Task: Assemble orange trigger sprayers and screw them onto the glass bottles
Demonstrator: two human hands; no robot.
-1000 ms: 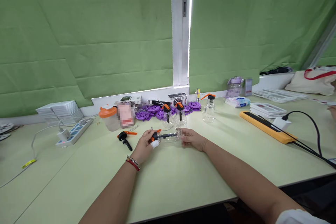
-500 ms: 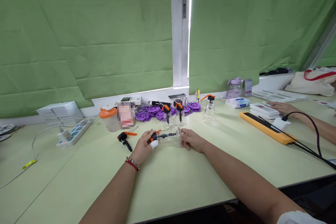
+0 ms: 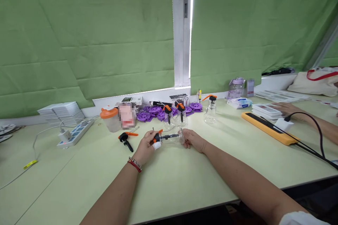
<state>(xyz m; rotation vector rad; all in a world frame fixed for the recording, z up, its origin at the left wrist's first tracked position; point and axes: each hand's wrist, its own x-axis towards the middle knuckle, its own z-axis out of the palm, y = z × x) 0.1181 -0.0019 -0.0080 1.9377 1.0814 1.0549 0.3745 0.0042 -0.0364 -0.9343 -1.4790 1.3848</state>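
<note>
Assembly step: left hand (image 3: 146, 145) grips the black-orange pump head (image 3: 156, 137), right hand (image 3: 192, 140) clamps the clear bottle (image 3: 174, 137). Judged next: aligning and seating both squarely.

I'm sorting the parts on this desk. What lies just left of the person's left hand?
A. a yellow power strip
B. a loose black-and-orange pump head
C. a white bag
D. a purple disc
B: the pump head lies on the table beside the left hand.
</note>
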